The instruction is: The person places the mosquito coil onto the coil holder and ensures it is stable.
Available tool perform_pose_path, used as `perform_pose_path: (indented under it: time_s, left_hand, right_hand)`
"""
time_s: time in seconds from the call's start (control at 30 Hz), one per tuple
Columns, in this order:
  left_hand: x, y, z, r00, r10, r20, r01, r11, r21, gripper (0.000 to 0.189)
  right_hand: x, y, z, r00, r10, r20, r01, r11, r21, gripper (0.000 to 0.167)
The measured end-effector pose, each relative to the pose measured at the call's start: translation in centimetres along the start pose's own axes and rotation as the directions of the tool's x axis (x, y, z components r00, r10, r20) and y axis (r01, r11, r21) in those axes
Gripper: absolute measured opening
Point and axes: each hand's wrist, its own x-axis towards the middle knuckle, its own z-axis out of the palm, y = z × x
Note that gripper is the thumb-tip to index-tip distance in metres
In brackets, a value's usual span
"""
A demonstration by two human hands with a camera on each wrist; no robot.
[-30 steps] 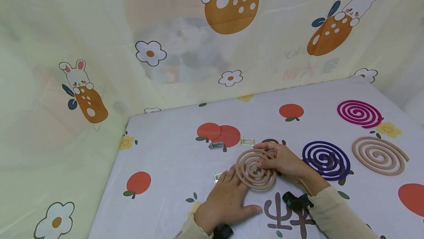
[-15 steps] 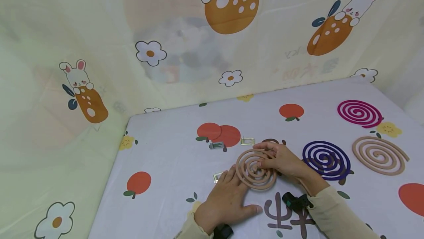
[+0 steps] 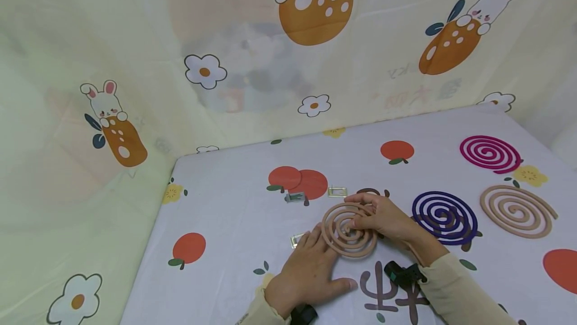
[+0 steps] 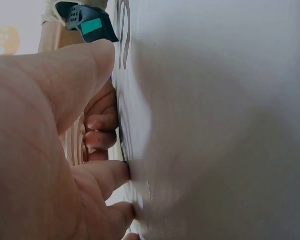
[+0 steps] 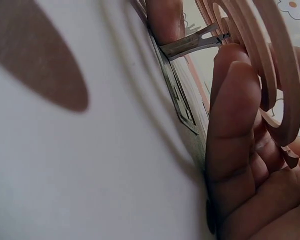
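A tan mosquito coil (image 3: pixel 353 254) is tilted above the table, and my right hand (image 3: pixel 389 221) holds it with curled fingers near its centre. Under it, the right wrist view shows a thin metal coil stand (image 5: pixel 187 46), its raised prong reaching the coil's middle. My left hand (image 3: pixel 307 274) rests on the tablecloth with fingers extended, their tips partly hidden by the coil. A fingertip (image 5: pixel 165 20) touches the stand's base in the right wrist view. Another metal stand (image 3: pixel 295 241) lies beside the left fingers, partly covered.
Two more metal stands, one at left (image 3: pixel 295 197) and one at right (image 3: pixel 337 192), lie behind the hands. To the right are a blue coil (image 3: pixel 444 219), a tan coil (image 3: pixel 517 211) and a pink coil (image 3: pixel 488 152). A printed curtain (image 3: pixel 252 129) hangs behind.
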Motion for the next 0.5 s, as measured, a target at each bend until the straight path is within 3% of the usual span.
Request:
perform_pose_path:
  time_s: [0.5]
  left_hand:
    - [0.03, 0.01, 0.18, 1.000, -0.018, 0.019, 0.019, 1.000, -0.024, 0.095]
  right_hand:
    - [-0.22, 0.21, -0.28, 0.998, -0.045, 0.038, 0.045, 0.999, 0.005, 0.065]
